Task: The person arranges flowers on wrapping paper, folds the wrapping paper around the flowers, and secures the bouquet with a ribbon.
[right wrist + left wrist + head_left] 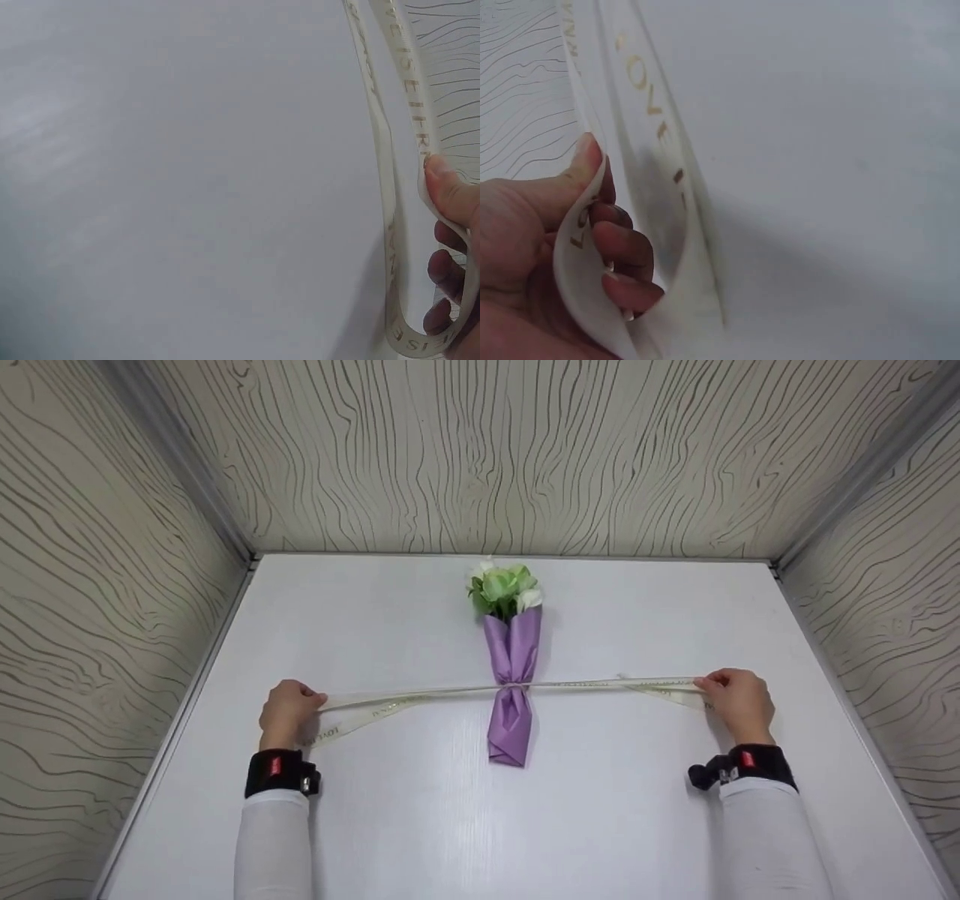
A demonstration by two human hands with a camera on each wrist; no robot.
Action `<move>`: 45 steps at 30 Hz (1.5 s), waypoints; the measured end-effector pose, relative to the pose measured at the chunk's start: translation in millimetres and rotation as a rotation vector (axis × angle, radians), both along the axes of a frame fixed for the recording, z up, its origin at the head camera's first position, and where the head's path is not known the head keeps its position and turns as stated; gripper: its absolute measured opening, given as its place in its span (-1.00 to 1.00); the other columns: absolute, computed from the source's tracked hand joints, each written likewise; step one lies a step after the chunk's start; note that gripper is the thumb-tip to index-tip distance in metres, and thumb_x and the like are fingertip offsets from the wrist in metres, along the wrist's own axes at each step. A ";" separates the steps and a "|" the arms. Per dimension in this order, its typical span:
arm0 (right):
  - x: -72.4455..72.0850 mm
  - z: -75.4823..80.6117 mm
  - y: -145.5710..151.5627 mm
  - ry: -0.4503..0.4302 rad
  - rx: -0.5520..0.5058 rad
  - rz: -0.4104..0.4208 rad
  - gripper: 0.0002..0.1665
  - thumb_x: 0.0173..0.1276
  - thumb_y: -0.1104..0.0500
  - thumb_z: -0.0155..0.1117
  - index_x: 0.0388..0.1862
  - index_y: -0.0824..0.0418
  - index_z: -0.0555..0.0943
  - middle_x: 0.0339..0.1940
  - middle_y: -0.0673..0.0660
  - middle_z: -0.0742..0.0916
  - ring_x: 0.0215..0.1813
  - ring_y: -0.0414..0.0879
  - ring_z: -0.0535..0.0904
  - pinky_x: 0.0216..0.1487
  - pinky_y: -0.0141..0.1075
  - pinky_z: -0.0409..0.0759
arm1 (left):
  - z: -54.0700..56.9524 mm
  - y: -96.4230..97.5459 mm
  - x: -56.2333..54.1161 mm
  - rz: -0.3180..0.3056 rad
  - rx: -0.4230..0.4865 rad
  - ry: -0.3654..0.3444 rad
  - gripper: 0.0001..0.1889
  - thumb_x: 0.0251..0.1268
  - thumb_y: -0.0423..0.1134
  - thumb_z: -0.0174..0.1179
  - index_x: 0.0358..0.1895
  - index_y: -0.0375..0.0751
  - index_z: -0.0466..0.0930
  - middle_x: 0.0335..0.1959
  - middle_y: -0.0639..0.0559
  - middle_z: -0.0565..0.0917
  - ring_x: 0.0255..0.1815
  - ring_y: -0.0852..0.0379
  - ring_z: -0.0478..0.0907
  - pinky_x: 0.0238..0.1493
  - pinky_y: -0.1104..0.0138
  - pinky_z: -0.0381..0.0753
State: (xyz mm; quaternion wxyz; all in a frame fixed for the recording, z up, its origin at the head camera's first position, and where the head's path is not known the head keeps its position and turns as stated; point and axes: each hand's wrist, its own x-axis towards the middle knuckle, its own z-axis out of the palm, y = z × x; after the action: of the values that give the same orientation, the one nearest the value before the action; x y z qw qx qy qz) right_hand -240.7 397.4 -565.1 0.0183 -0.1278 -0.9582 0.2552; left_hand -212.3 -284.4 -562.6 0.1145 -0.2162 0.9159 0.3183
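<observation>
A small bouquet [511,660] of green and white flowers lies on the white table, wrapped in purple paper that narrows at the middle. A cream ribbon [420,695] with gold lettering goes around that narrow waist and stretches out to both sides. On the left, my left hand [289,711] pinches one length of the ribbon between thumb and finger; its loose tail loops below, as the left wrist view shows. Far to the right, my right hand [741,703] pinches the other length, with a hanging loop of ribbon [391,247] beside the curled fingers.
The white tabletop [420,810] is bounded by wood-grain patterned panels [480,450] at the back and both sides, with grey corner posts. A black strap with a camera [281,772] sits on each wrist, over white sleeves.
</observation>
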 end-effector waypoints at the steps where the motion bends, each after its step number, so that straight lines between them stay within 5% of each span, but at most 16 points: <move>1: -0.4 0.4 0.3 -0.002 -0.002 0.002 -0.44 0.20 -0.22 0.08 -0.23 0.26 0.59 -0.29 0.22 0.64 -0.37 0.02 0.48 -0.48 -0.24 0.33 | 0.0 0.1 -0.4 0.004 0.000 0.005 -0.62 0.17 -0.06 0.10 -0.14 -0.35 0.51 -0.23 -0.23 0.55 -0.22 -0.15 0.48 -0.25 0.04 0.40; 10: 1.4 -1.6 3.0 -0.042 -0.003 -0.004 -0.42 0.19 -0.23 0.08 -0.21 0.27 0.58 -0.31 0.20 0.64 -0.39 0.01 0.48 -0.49 -0.25 0.33 | 0.9 0.8 1.4 -0.006 0.046 0.035 -0.61 0.18 -0.07 0.10 -0.14 -0.38 0.50 -0.22 -0.25 0.54 -0.21 -0.15 0.48 -0.22 0.05 0.41; 20: -1.5 -10.1 9.1 -0.061 -0.053 0.099 -0.55 0.23 -0.11 0.12 -0.30 0.29 0.56 -0.40 0.17 0.60 -0.40 0.00 0.43 -0.50 -0.30 0.38 | 11.1 1.0 -2.9 -0.031 0.115 0.051 -0.62 0.28 -0.08 -0.01 -0.06 -0.37 0.42 -0.17 -0.24 0.50 -0.17 -0.11 0.44 -0.16 0.07 0.41; 30: -6.9 6.2 -2.4 -0.010 -0.072 0.165 -0.50 0.28 -0.01 0.08 0.07 0.29 0.45 -0.20 0.28 0.55 -0.22 0.09 0.44 -0.30 -0.16 0.39 | 20.8 13.3 -21.4 -0.074 -0.002 0.231 -0.78 0.28 -0.14 0.00 -0.20 -0.24 0.48 -0.35 -0.11 0.51 -0.43 0.02 0.41 -0.47 0.25 0.36; 38: -15.9 23.7 -36.6 0.104 0.005 0.266 -0.50 0.22 0.07 0.18 0.13 0.23 0.44 -0.03 0.31 0.54 0.04 0.25 0.36 -0.04 0.17 0.05 | 16.5 31.6 -20.6 -0.212 -0.162 0.323 -0.70 0.21 -0.24 0.07 -0.02 -0.29 0.50 -0.08 -0.27 0.48 -0.08 -0.18 0.44 -0.16 -0.01 0.41; 45: -14.6 28.6 -87.5 0.123 -0.059 0.424 -0.53 0.20 0.18 0.21 0.10 0.27 0.45 0.00 0.30 0.53 0.06 0.19 0.38 0.05 0.07 0.25 | 13.1 74.4 -20.6 -0.314 -0.190 0.399 -0.72 0.12 -0.25 0.17 -0.08 -0.24 0.55 -0.06 -0.20 0.49 -0.04 -0.16 0.41 -0.06 0.04 0.38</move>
State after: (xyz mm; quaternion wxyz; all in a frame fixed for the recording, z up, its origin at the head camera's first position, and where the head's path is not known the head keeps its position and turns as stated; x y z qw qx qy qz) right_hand -255.2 309.9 -536.4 0.0190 0.0921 -0.9529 0.2884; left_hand -232.9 -210.0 -549.5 -0.0411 -0.0142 0.9684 0.2455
